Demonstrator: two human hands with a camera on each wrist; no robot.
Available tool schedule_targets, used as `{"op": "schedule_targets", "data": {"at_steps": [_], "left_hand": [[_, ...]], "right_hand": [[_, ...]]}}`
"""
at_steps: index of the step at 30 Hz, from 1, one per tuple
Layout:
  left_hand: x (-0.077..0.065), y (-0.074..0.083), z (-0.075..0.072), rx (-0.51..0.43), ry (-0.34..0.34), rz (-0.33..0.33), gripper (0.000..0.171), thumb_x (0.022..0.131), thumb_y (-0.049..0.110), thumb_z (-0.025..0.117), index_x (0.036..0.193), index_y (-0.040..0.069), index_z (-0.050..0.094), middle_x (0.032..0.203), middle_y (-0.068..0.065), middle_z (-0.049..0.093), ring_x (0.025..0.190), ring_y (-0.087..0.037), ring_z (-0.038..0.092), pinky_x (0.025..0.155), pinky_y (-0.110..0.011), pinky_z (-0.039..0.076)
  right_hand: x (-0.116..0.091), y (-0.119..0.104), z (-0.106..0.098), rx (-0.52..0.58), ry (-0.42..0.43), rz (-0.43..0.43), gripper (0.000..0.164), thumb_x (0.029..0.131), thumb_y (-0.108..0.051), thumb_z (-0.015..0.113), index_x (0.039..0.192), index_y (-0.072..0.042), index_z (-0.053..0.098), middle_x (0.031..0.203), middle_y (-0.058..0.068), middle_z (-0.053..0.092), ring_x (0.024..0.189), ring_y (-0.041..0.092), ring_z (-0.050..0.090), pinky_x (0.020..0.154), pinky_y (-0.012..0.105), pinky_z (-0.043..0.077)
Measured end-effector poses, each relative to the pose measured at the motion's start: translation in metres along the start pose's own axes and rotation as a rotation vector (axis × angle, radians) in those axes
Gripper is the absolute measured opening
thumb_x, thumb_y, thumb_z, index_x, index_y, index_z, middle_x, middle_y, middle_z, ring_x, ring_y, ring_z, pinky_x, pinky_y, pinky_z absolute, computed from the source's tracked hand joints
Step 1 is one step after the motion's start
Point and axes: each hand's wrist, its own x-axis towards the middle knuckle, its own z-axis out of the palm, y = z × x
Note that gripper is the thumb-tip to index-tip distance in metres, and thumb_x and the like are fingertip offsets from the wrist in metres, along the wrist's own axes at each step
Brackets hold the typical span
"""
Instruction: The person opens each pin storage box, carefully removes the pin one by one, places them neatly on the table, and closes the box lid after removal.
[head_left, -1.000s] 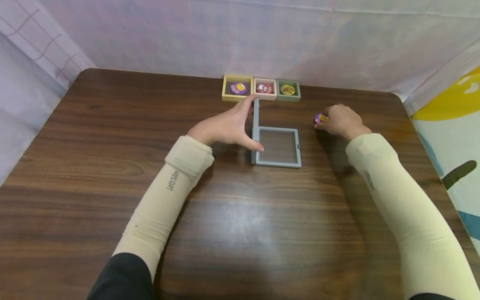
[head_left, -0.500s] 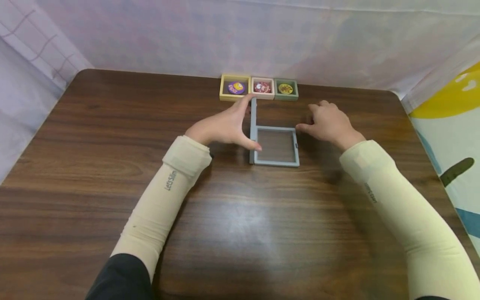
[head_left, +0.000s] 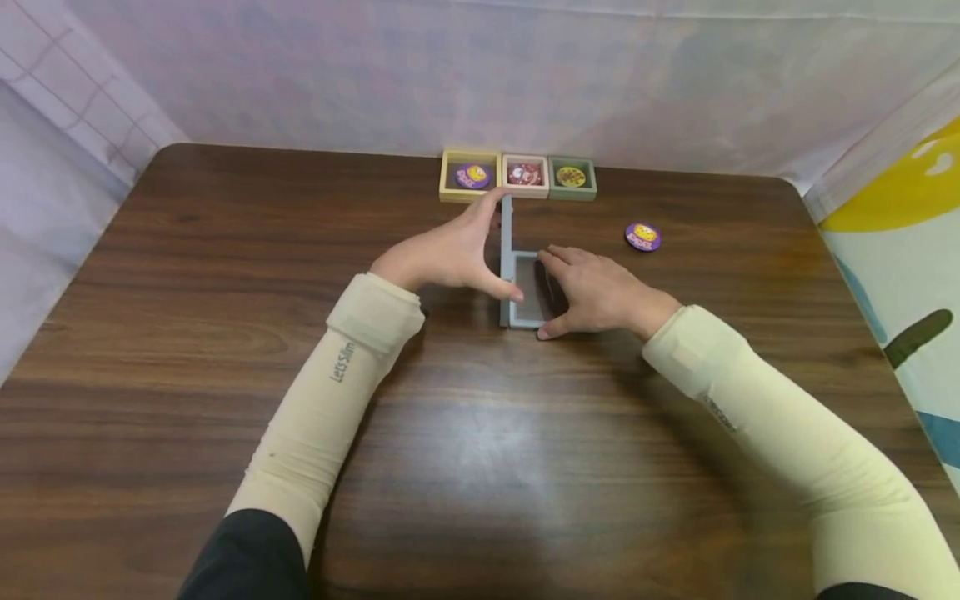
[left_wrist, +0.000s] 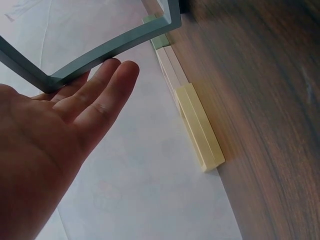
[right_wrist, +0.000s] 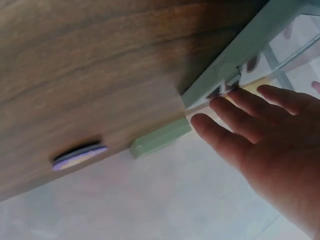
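A grey-blue hinged display frame (head_left: pixel 506 237) with clear film stands unfolded on the table, one half upright and the other, lower half reaching right. My left hand (head_left: pixel 453 250) holds the upright half, fingers at its far end and thumb at its near end. Across the lower half lies my right hand (head_left: pixel 600 292), fingers at the far edge and thumb at the near edge, hiding its right end. In the right wrist view, the fingertips meet the frame's edge beside a small latch. A round purple badge (head_left: pixel 643 237) with a yellow figure lies behind and right of that hand.
Against the cloth backdrop (head_left: pixel 450 75) stand three small box frames side by side: yellow (head_left: pixel 451 175), pink (head_left: pixel 549 179) and green (head_left: pixel 573 195), each with a round badge inside. The dark wooden table (head_left: pixel 420 467) has rounded back corners.
My right hand let go of the purple badge, leaving it on the table, and moved left and nearer onto the frame's lower half. My left hand kept its hold on the upright half.
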Motion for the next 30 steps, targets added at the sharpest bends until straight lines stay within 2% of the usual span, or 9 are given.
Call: {"op": "schedule_targets", "data": {"at_steps": [7, 14, 24, 30], "left_hand": [[0.0001, -0.0003, 0.0004, -0.009, 0.005, 0.016, 0.134, 0.063, 0.055, 0.081, 0.149, 0.020, -0.015, 0.158, -0.017, 0.003, 0.142, -0.031, 0.024, 0.113, -0.049, 0.032], [0.0016, -0.0014, 0.0018, -0.020, -0.002, 0.006, 0.134, 0.064, 0.055, 0.080, 0.148, 0.022, -0.018, 0.159, -0.014, -0.005, 0.144, -0.030, 0.021, 0.115, -0.048, 0.029], [-0.0019, -0.0007, -0.0019, -0.004, -0.056, -0.024, 0.134, 0.065, 0.060, 0.076, 0.146, 0.026, -0.024, 0.159, -0.008, -0.015, 0.147, -0.027, 0.013, 0.117, -0.049, 0.024], [-0.0074, -0.0017, -0.0059, -0.010, -0.084, -0.010, 0.126, 0.071, 0.057, 0.074, 0.147, 0.028, -0.023, 0.159, -0.007, -0.017, 0.148, -0.027, 0.005, 0.120, -0.049, 0.017]], "right_hand": [[0.0031, 0.0010, -0.0014, -0.027, -0.021, -0.013, 0.116, 0.066, -0.063, 0.074, 0.147, 0.002, 0.022, 0.154, 0.025, 0.024, 0.141, 0.042, 0.025, 0.115, 0.057, 0.026], [0.0044, -0.0017, -0.0043, -0.036, -0.049, -0.005, 0.115, 0.066, -0.063, 0.074, 0.148, -0.001, 0.024, 0.154, 0.024, 0.024, 0.141, 0.043, 0.025, 0.112, 0.059, 0.029], [0.0022, -0.0022, -0.0025, -0.054, -0.056, 0.004, 0.110, 0.068, -0.066, 0.070, 0.148, -0.006, 0.027, 0.155, 0.023, 0.022, 0.142, 0.043, 0.023, 0.108, 0.060, 0.034], [0.0015, -0.0081, 0.0011, -0.140, -0.048, 0.018, 0.112, 0.066, -0.075, 0.063, 0.148, -0.006, 0.029, 0.149, 0.026, 0.029, 0.133, 0.044, 0.035, 0.098, 0.059, 0.044]]}}
